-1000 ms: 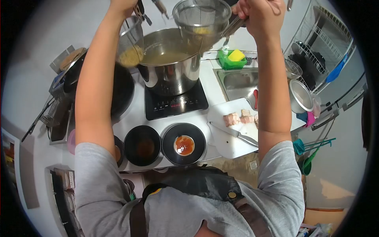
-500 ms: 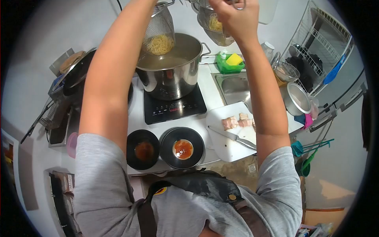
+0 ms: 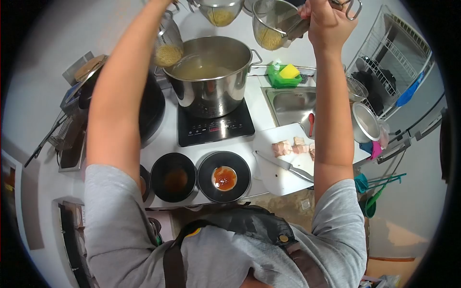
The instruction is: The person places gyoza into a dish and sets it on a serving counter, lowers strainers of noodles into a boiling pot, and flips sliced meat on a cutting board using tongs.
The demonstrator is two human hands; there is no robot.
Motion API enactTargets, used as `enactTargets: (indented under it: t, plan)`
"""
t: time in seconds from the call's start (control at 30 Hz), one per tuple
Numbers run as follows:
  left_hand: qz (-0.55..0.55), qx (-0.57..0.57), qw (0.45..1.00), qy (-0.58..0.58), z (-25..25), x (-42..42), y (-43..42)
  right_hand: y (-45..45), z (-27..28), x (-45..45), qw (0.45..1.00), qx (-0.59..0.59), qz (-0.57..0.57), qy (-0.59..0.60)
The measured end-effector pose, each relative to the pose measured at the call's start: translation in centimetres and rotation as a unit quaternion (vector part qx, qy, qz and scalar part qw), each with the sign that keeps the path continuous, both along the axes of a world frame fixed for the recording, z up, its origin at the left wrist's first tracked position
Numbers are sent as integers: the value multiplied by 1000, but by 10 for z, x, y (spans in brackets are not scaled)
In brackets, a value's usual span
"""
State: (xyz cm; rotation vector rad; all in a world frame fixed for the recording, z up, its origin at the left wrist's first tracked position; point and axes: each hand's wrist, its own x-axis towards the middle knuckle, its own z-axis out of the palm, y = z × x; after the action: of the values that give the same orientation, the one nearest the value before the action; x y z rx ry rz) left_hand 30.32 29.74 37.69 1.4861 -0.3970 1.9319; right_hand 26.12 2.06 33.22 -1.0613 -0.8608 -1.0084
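The right hand [image 3: 331,23] is curled tight around the handle of a silver, basket-shaped wire-mesh strainer [image 3: 274,19] of pale yellow noodles [image 3: 270,39], raised to the right of a tall, shiny steel pot [image 3: 211,96]. The left hand [image 3: 166,2] (mostly cropped, grip impossible to tell) is beside a second silver mesh strainer [image 3: 169,34]. Both strainers look light and stiff, their noodles soft, slippery; handles seem the safest hold.

Your right hand [image 3: 331,23] grips a mesh strainer [image 3: 267,18] of noodles [image 3: 270,39] near the steel pot [image 3: 209,93]; another strainer [image 3: 168,36] hangs beside your left forearm [image 3: 126,81]. Two dark bowls [image 3: 206,175] holding liquid stand on the bench [image 3: 261,102].
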Motion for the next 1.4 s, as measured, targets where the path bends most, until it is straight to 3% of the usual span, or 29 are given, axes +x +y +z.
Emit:
enactTargets:
  t: [0.07, 0.13, 0.2, 0.27, 0.4, 0.47, 0.5, 0.67, 0.73, 0.8, 0.87, 0.93, 0.97, 1.0, 1.07, 1.13, 1.17, 1.2, 1.27, 1.3, 1.33, 1.4]
  plan:
    - [22, -68, 986, 148, -27, 6, -9, 6, 0, -2, 1000, 4, 3, -12]
    - [11, -51, 989, 138, -51, 20, -14, 12, -2, -2, 999, 7, 37, 8]
    - [-10, -79, 983, 163, -73, 30, -21, 21, -6, 9, 999, 24, -10, 46]
    - [15, -101, 980, 170, -92, 38, -29, 42, -18, 22, 993, 57, 79, 60]
    - [9, -180, 968, 176, -121, 58, -37, 87, -53, 27, 991, 8, 19, 133]
    - [27, -140, 956, 255, -134, 66, -25, 107, -70, 28, 989, 7, 67, 135]
    - [-24, -139, 952, 271, -141, 74, -13, 112, -76, 29, 984, 7, 118, 135]
    - [-29, -102, 906, 409, -139, 64, -10, 122, -87, 54, 967, -52, 169, 184]
    - [5, 15, 747, 665, -133, 76, 5, 122, -91, 70, 960, -144, 119, 210]
    - [48, 69, 719, 690, -148, 107, 19, 131, -108, 95, 951, -174, 119, 225]
    - [118, 307, 659, 676, -159, 110, 25, 132, -117, 97, 917, -314, 44, 243]
    - [101, 246, 685, 678, -170, 99, 19, 125, -126, 90, 925, -270, 77, 256]
    - [92, 212, 738, 634, -168, 77, 9, 124, -121, 89, 922, -271, 37, 274]
    - [81, 176, 786, 587, -165, 66, 3, 123, -117, 88, 917, -272, -3, 292]
    - [15, 139, 804, 578, -172, 72, 11, 127, -111, 85, 918, -266, 37, 293]
    - [-238, 7, 769, 593, -181, 72, 11, 135, -111, 82, 940, -206, 41, 270]
    - [-344, -27, 705, 620, -174, 45, -2, 136, -116, 81, 938, -206, 41, 274]
    - [-345, -28, 702, 622, -177, 45, 0, 137, -122, 78, 934, -209, 21, 289]
    - [-256, 22, 673, 694, -179, 54, 14, 141, -130, 81, 927, -214, -19, 306]
    - [-143, 105, 734, 655, -179, 58, 19, 142, -133, 86, 931, -223, -33, 288]
    - [-142, 105, 734, 656, -171, 46, 15, 135, -129, 83, 930, -223, -32, 289]
    - [6, 210, 697, 685, -145, 9, -1, 111, -112, 73, 877, -397, -142, 233]
